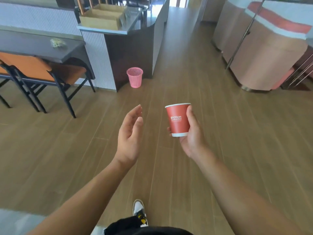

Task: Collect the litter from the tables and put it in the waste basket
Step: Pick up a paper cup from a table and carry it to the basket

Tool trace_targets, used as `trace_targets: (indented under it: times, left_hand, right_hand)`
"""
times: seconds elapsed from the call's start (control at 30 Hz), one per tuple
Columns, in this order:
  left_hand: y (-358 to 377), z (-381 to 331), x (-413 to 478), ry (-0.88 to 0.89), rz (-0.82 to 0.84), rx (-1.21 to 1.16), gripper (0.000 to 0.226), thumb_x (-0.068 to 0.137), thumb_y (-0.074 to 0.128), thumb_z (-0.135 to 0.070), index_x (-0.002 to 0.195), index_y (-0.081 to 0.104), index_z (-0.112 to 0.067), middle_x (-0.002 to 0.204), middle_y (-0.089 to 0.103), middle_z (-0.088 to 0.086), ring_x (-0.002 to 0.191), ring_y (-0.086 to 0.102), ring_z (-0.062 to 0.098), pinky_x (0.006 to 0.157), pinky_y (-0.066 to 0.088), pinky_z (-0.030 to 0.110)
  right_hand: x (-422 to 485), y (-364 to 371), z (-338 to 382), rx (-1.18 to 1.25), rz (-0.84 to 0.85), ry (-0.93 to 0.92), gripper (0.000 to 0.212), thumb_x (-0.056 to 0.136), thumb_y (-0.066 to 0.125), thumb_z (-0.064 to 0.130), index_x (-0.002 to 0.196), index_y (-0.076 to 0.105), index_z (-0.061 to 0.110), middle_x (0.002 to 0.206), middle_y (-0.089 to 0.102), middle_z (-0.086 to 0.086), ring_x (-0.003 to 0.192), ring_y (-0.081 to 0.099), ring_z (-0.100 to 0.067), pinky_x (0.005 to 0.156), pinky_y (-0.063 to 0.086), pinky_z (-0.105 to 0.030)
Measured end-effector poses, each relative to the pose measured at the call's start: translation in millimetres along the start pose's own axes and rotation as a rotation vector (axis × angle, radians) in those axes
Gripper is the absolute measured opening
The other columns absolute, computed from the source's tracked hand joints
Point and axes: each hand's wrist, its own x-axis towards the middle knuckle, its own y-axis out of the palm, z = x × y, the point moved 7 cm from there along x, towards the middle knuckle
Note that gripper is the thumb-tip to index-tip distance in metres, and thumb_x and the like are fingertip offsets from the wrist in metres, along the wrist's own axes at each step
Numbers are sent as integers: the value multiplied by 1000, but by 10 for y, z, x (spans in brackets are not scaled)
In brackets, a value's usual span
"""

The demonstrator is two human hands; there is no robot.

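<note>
My right hand (192, 134) grips a red paper cup (179, 120) with a white rim, held upright over the wooden floor. My left hand (130, 133) hovers beside it to the left, fingers relaxed and holding nothing. A pink mesh waste basket (135, 77) stands on the floor ahead, against a dark counter end. A crumpled pale piece of litter (57, 42) lies on the grey table (33, 39) at the left.
Orange-seated chairs (42, 72) with black legs stand under the grey table. A counter with cardboard boxes (101, 17) rises behind the basket. A curved copper-coloured counter (262, 53) and a metal pole (240, 39) stand at the right. My shoe (139, 210) shows below.
</note>
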Motion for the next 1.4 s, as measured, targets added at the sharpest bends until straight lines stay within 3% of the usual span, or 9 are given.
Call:
trace_targets:
  times: [0.27, 0.43, 0.57, 0.73, 0.87, 0.97, 1.07, 1.27, 1.4]
  left_hand:
    - [44, 262, 1519, -2, 27, 39, 44, 99, 49, -53, 140, 59, -39, 142, 64, -13, 137, 58, 9, 116, 47, 54]
    - [201, 562, 2320, -10, 39, 52, 46, 100, 49, -52, 143, 58, -36, 142, 64, -16, 138, 58, 10, 116, 48, 55]
    - [373, 866, 3108, -20, 15, 68, 46, 100, 49, -51, 142, 59, -35, 142, 64, -15, 138, 58, 12, 115, 48, 56]
    - [676, 1240, 4217, -38, -45, 80, 48, 99, 51, -53, 142, 60, -34, 141, 66, -15, 136, 59, 11, 115, 48, 56]
    - [900, 1417, 5027, -63, -79, 75, 47, 99, 51, -53, 142, 59, -36, 141, 65, -16, 137, 59, 10, 115, 48, 56]
    - [998, 1510, 5552, -63, -115, 76, 45, 99, 50, -53, 141, 59, -37, 140, 65, -19, 137, 58, 8, 115, 49, 54]
    - [1003, 1626, 6007, -74, -136, 86, 42, 101, 49, -53, 140, 58, -42, 141, 64, -21, 138, 57, 6, 115, 49, 53]
    - [776, 1936, 7058, -72, -208, 80, 56, 97, 50, -54, 144, 59, -26, 141, 66, -13, 136, 59, 9, 114, 49, 55]
    - [622, 2176, 7892, -57, -187, 67, 44, 98, 49, -53, 139, 59, -40, 136, 66, -25, 132, 61, 4, 112, 52, 48]
  right_hand:
    - [1414, 442, 167, 32, -22, 19, 55, 91, 59, 64, 115, 66, 16, 87, 73, -4, 68, 70, -20, 59, 57, -33]
    - [2311, 536, 189, 35, -29, 42, 64, 90, 60, 65, 120, 65, 9, 94, 70, -11, 70, 68, -23, 61, 58, -35]
    - [3200, 568, 217, 37, -8, 52, 67, 90, 58, 65, 123, 65, 7, 102, 68, -18, 73, 68, -23, 62, 58, -35]
    - [4475, 599, 372, 15, 28, 97, 68, 88, 58, 65, 122, 64, 7, 92, 69, -12, 69, 67, -22, 58, 56, -32]
    - [5441, 667, 612, -14, 33, 136, 74, 86, 61, 66, 129, 63, 6, 99, 71, -14, 74, 70, -22, 59, 57, -32]
    - [6081, 771, 766, -4, 49, 136, 67, 86, 63, 65, 123, 66, 10, 96, 72, -12, 74, 71, -21, 59, 57, -33]
    - [6631, 899, 813, -1, 68, 149, 69, 87, 63, 66, 123, 67, 8, 98, 72, -14, 70, 69, -24, 57, 57, -32]
    - [7722, 1256, 752, -9, 92, 154, 68, 89, 62, 67, 124, 69, 9, 101, 74, -16, 66, 70, -28, 54, 56, -32]
    - [8472, 1615, 625, -65, 97, 149, 71, 89, 61, 68, 125, 68, 8, 94, 75, -13, 64, 71, -28, 52, 55, -29]
